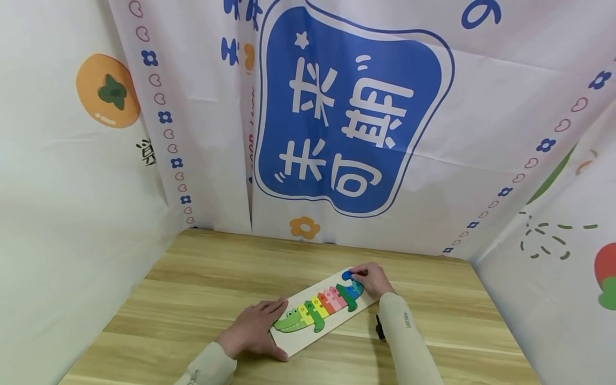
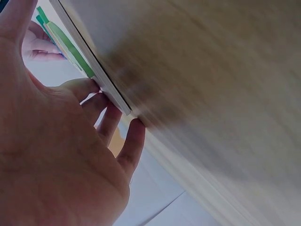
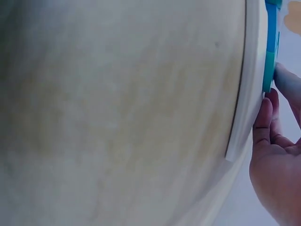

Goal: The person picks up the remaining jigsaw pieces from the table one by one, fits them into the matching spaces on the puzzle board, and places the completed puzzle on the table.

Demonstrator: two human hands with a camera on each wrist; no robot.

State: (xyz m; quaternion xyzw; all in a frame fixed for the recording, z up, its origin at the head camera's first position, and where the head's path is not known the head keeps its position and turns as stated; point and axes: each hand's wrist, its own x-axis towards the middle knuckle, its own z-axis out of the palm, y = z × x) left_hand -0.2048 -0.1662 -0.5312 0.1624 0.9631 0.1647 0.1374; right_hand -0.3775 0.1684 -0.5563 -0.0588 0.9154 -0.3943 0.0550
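A pale wooden puzzle board [image 1: 308,339] lies slantwise on the table, with a colourful crocodile made of jigsaw pieces [image 1: 332,300] on it. The crocodile's green head points to the left. My left hand [image 1: 255,327] holds the board's left end, thumb at the near corner and fingers along the far side; the left wrist view shows the fingertips at the board's edge [image 2: 106,89]. At the right end, my right hand [image 1: 374,279] pinches the dark blue tail piece [image 1: 346,275] of the crocodile. Fingers partly hide this piece.
The wood-grain table [image 1: 202,283] runs back to a printed white cloth [image 1: 216,176] that hangs behind it and on both sides. A small black object [image 1: 379,327] shows beside the right sleeve.
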